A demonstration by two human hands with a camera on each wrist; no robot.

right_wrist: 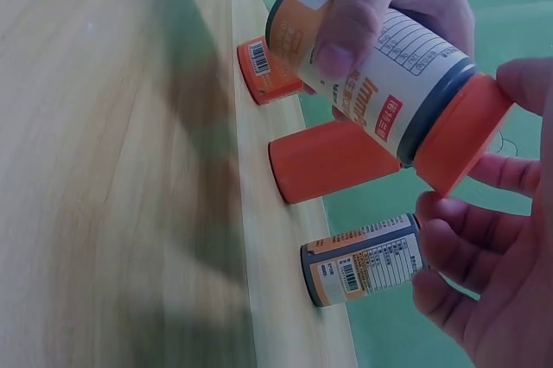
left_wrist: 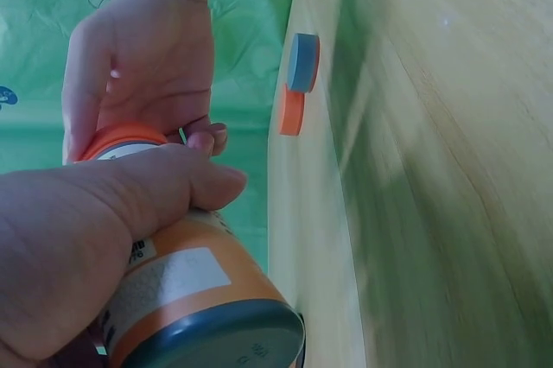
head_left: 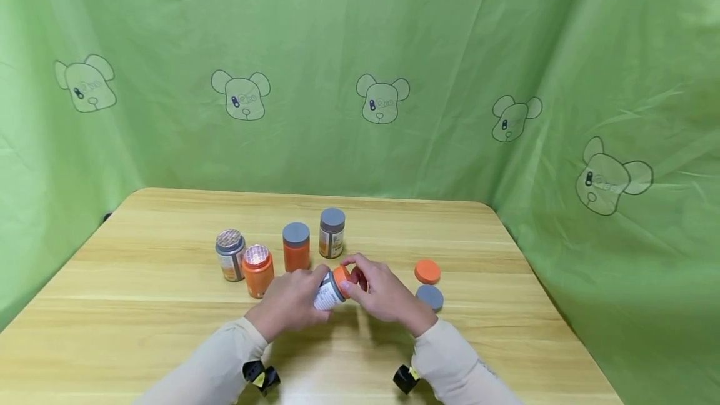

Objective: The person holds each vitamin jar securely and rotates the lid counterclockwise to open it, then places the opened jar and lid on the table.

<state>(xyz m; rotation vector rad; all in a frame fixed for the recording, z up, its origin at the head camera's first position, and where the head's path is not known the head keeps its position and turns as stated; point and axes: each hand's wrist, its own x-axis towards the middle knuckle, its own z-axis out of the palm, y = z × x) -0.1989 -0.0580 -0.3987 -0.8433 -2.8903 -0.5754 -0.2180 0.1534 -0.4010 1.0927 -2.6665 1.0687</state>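
Note:
My left hand (head_left: 289,306) grips a grey bottle (right_wrist: 367,70) with a white and orange label round its body, and holds it tilted above the table. An orange lid (right_wrist: 464,133) sits on the bottle's mouth. Thumb and fingers of my right hand (head_left: 385,291) pinch that lid at its edge. Just beyond my left hand stand an orange bottle (head_left: 259,277) and a grey bottle (head_left: 230,261), both lidless with patterned foil seals on top. Farther back, an orange bottle (head_left: 296,256) and a labelled grey bottle (head_left: 332,239) each wear a grey lid.
A loose orange lid (head_left: 427,271) and a loose grey lid (head_left: 430,297) lie on the wooden table (head_left: 495,324), to the right of my right hand. Green curtains (head_left: 315,149) with mouse-like drawings hang behind and beside the table.

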